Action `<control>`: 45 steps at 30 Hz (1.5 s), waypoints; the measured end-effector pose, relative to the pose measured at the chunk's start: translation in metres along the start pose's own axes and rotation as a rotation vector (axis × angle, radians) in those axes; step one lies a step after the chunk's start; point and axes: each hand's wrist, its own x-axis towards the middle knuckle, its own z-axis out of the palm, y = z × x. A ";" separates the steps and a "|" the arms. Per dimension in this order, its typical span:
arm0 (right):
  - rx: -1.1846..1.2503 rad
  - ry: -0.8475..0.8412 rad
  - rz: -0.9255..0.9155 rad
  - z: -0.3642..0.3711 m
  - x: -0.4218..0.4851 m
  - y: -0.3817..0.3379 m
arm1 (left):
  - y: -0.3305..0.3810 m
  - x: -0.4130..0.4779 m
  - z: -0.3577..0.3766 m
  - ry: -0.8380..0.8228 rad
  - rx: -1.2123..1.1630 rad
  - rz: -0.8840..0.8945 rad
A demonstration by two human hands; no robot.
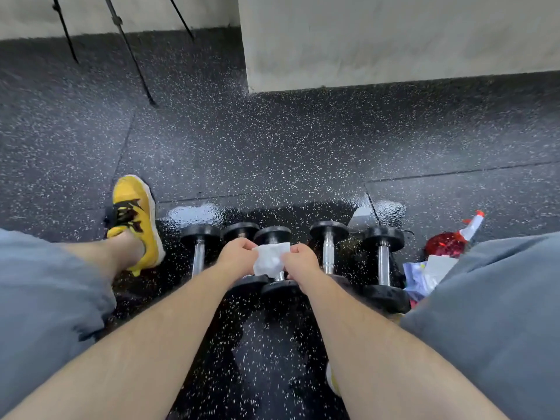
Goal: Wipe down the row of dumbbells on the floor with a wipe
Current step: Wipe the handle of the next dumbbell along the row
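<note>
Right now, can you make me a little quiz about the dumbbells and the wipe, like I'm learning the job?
1. How many dumbbells lie in the row on the floor?
2. True or false: only one hand holds the wipe.
3. Where is the spray bottle? A) left of the row B) right of the row C) in the middle of the row

Key: 1) five. 2) False: the left hand and the right hand both pinch it. 3) B.

Dumbbells (327, 253) lie side by side on the floor (272, 153), spray bottle (471, 228) right.
</note>
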 end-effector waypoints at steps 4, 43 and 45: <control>-0.002 0.022 0.028 0.008 0.022 0.003 | -0.015 0.035 0.008 -0.101 -0.086 -0.029; -0.400 0.277 -0.351 0.068 0.140 0.044 | 0.001 0.176 0.030 -0.298 0.726 0.614; -0.479 0.278 -0.350 0.066 0.133 0.044 | -0.002 0.177 0.032 -0.291 0.677 0.603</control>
